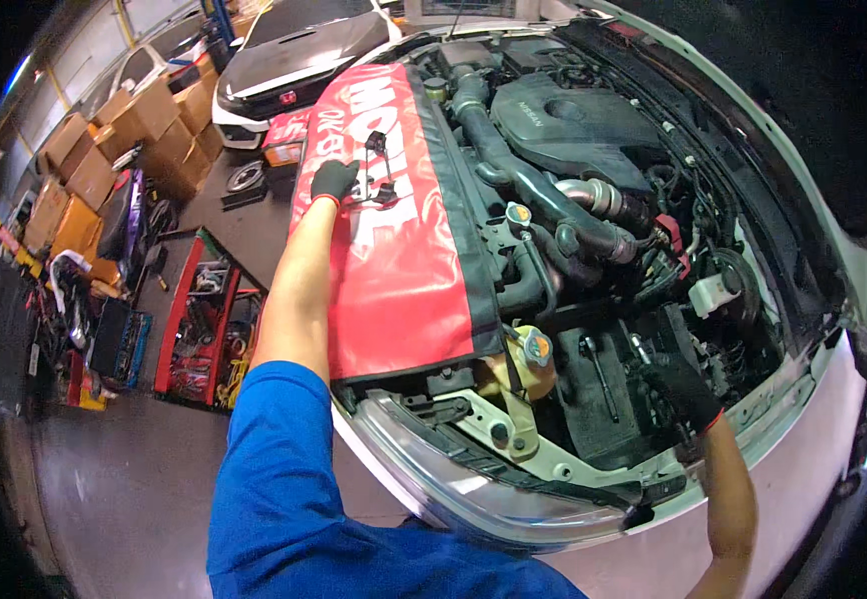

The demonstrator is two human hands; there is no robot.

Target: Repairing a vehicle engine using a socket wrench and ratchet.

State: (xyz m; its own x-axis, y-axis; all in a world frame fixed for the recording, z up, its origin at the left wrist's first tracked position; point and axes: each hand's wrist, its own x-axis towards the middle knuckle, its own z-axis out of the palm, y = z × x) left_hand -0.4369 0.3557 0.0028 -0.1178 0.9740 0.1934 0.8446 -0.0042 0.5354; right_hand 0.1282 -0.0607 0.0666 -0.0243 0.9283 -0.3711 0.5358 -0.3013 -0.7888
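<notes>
My left hand (pixel 334 184), in a dark glove with a red cuff, is out over the red fender cover (pixel 393 314). Its fingers are closed at the edge of a small metal bracket with black ends (pixel 381 190), against the cover. At the right, my gloved right hand (pixel 688 391) reaches down into the engine bay. Its fingers look wrapped round a metal hand tool whose shiny tip (pixel 639 345) sticks out beyond them; the glove hides most of it. Beside that hand a ratchet (pixel 600 377) lies on a black tray-like surface (pixel 575 404).
A yellowish coolant reservoir (pixel 533 374) stands left of the black tray. The engine cover (pixel 578 120) and a thick black hose (pixel 498 150) lie beyond. A headlight (pixel 433 479) edges the car's front. At left are a red tool cart (pixel 179 319) and cardboard boxes (pixel 144 115).
</notes>
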